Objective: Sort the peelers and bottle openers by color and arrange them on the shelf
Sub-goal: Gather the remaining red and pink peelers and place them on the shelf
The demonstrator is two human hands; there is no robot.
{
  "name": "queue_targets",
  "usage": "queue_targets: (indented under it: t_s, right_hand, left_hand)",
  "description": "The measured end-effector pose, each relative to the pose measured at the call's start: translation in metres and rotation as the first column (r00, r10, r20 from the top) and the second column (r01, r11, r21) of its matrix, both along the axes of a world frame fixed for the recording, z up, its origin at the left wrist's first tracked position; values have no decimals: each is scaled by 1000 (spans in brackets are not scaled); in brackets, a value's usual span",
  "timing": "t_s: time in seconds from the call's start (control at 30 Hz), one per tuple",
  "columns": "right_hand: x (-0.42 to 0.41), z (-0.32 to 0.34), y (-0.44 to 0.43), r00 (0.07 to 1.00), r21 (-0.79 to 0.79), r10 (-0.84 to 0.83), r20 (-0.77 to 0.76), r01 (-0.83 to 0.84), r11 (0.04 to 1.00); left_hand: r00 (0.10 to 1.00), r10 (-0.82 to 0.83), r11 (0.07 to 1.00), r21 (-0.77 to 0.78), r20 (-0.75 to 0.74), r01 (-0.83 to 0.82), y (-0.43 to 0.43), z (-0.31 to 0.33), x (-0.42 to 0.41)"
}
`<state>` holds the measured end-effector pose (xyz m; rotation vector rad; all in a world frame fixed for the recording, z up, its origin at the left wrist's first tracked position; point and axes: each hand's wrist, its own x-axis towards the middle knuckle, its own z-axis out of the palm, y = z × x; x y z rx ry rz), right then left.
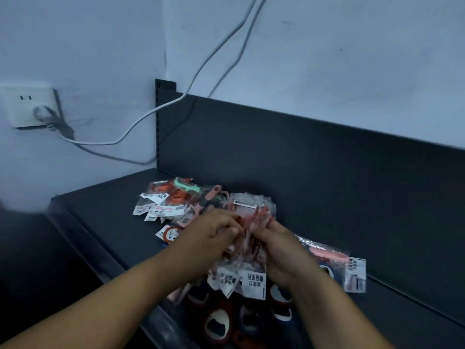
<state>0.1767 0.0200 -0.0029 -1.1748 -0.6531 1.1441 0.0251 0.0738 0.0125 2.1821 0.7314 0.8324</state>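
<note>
Both of my hands hold one bunch of pink packaged peelers (247, 222) above the dark shelf (105, 217). My left hand (214, 238) grips the bunch from the left and my right hand (281, 250) from the right, with white labels hanging below. Behind them lies a heap of packaged peelers (176, 200), orange, pink and one green. A single pink packaged peeler (332, 258) lies to the right. Red and blue round bottle openers (217, 323) sit at the shelf's front edge below my wrists.
The shelf's dark back panel (327, 177) rises behind the pile. On the wall at left is a white socket (27, 107) with a plug, and white cables (176, 102) hang across the wall to the shelf's upright post.
</note>
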Motion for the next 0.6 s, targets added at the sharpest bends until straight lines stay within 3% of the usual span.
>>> queue_targets:
  t_s: [0.13,0.27,0.4,0.6]
  right_hand:
    - [14,2,-16,991,47,26,134,-32,998]
    - [24,4,-26,979,67,4,205,-18,998]
    - [35,4,-32,986,46,-3,166,-5,999]
    - [42,5,-34,985,6,106,-139,-106,994]
  left_hand:
    - [976,190,942,-300,109,-150,-4,6,18]
    - [957,186,806,-591,224,-18,-10,11,29]
    - [959,141,857,-515,248,7,-21,14,38]
    - [959,203,884,-458,199,-92,-35,10,57]
